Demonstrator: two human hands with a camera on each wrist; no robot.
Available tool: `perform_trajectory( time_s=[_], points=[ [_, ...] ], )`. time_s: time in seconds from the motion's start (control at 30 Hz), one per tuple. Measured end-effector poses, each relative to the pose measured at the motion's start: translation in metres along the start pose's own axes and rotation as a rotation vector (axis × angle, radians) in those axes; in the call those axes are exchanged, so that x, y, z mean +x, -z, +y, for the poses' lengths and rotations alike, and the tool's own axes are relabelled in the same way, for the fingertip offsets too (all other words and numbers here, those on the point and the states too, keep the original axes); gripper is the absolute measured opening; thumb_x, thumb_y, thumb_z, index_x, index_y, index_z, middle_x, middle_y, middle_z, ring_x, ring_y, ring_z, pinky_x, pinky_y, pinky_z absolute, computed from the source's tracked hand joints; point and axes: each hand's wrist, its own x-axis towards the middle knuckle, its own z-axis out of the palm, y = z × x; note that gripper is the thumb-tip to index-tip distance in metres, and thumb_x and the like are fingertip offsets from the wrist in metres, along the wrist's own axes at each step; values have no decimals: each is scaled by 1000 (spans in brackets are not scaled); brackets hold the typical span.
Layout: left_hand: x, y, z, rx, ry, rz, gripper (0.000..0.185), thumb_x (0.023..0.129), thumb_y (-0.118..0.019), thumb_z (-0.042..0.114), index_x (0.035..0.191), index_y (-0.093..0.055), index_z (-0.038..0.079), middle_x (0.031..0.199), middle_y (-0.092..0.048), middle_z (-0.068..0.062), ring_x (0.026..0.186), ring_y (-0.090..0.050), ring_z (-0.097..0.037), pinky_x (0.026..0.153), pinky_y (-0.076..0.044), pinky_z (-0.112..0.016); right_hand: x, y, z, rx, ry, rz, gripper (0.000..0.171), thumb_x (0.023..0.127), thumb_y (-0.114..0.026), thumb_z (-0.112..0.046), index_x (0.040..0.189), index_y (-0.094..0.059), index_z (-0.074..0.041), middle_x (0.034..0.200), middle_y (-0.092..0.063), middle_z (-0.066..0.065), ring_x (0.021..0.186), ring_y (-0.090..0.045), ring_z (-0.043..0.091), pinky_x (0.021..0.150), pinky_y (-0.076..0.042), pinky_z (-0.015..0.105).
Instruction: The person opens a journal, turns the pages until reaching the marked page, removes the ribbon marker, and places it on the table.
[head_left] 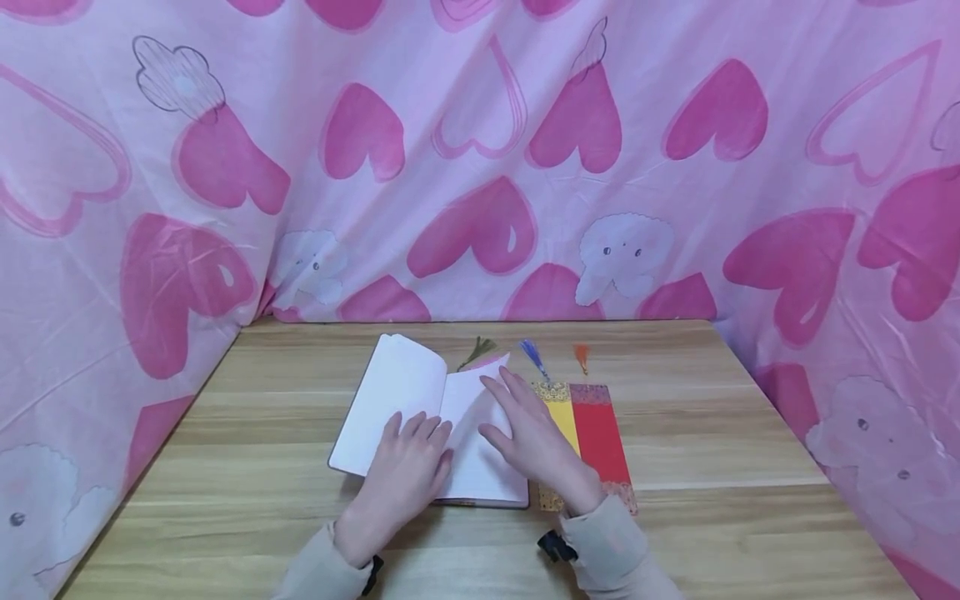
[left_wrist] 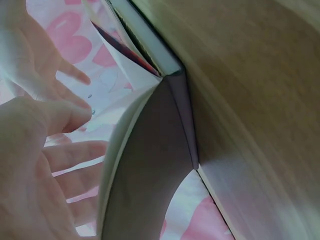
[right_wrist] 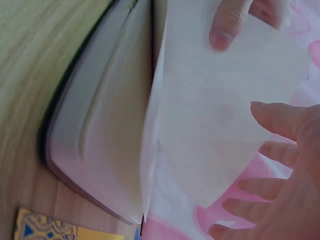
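On wooden table [head_left: 750, 467], open notebook [head_left: 405, 392] lies under flat left hand [head_left: 405, 475] and spread right hand [head_left: 528, 433].

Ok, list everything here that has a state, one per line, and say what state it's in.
Notebook: open, flat on the table.
Left hand: open, resting on the pages.
Right hand: open, fingers on the right page.
Yellow bookmark: flat, beside the notebook.
Red bookmark: flat, alongside the yellow one.
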Motion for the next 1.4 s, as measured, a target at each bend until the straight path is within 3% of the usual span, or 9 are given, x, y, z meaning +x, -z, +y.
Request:
perform_trajectory(
  time_s=[0.13, 0.3, 0.47, 0.6, 0.77, 0.9, 1.07, 1.23, 1.4],
  points=[
    [2, 3, -4, -12, 1, 45, 42, 82, -72, 21, 120, -65, 5, 103, -71, -11, 101, -65, -32, 91, -46, -56, 1, 2, 3, 25, 4, 3, 81, 88, -74, -30, 155, -29, -18, 158, -28, 9, 144, -25, 29, 111, -29, 53],
    [4, 8, -10, -17, -19, 82, 73, 74, -78, 15, 140, -48, 3, 100, -71, -15, 98, -66, -30, 88, -49, -51, 2, 3, 5, 68, -5, -18, 89, 86, -76, -30, 157, -22, -21, 158, -30, 5, 143, -28, 26, 110, -30, 53],
    [4, 13, -13, -4, 17, 35, 98, 69, -87, 14, 150, -33, 4, 115, -65, -17, 108, -61, -32, 90, -49, -49, 0, 4, 6, 70, -59, -156, 90, 83, -78, -34, 156, -26, -23, 157, -32, 7, 143, -26, 30, 109, -30, 57],
    [4, 17, -13, 11, 59, 0, 103, 71, -86, 11, 154, -25, 8, 134, -55, -21, 122, -53, -36, 92, -48, -51, -2, 3, 8, 30, -63, -295, 87, 82, -78, -37, 154, -32, -21, 157, -29, 13, 145, -22, 35, 110, -25, 60],
    [5, 20, -14, 30, 74, 49, 102, 72, -82, 2, 155, -25, 11, 142, -45, -24, 131, -44, -39, 92, -48, -53, -4, 0, 11, 19, -38, -396, 88, 80, -80, -39, 152, -35, -20, 159, -25, 14, 146, -17, 37, 111, -20, 62],
    [4, 24, -16, 77, 80, 63, 86, 77, -71, -7, 152, -33, 12, 144, -44, -23, 134, -40, -39, 96, -43, -56, -5, -2, 10, 3, -29, -458, 95, 74, -84, -40, 152, -36, -20, 160, -22, 13, 147, -14, 37, 111, -17, 63],
    [1, 27, -16, 136, 98, -19, 57, 80, -66, -10, 132, -59, 9, 132, -57, -20, 131, -44, -40, 102, -34, -60, -7, -5, 8, -34, -33, -541, 102, 70, -86, -44, 154, -32, -24, 162, -16, 10, 148, -9, 34, 113, -15, 61],
    [-1, 27, -16, 117, 119, -91, 39, 82, -69, -7, 118, -69, 6, 117, -66, -19, 120, -55, -39, 102, -38, -57, -7, -8, 9, -76, -36, -585, 108, 67, -87, -47, 155, -27, -28, 163, -14, 6, 148, -6, 32, 114, -13, 59],
    [0, 19, -18, 32, 17, -199, 44, 83, -66, -12, 123, -67, 7, 131, -60, -17, 127, -50, -37, 101, -41, -54, -5, -8, 9, -81, -46, -586, 105, 70, -86, -44, 155, -28, -27, 163, -14, 8, 148, -5, 32, 114, -11, 60]
  ],
)
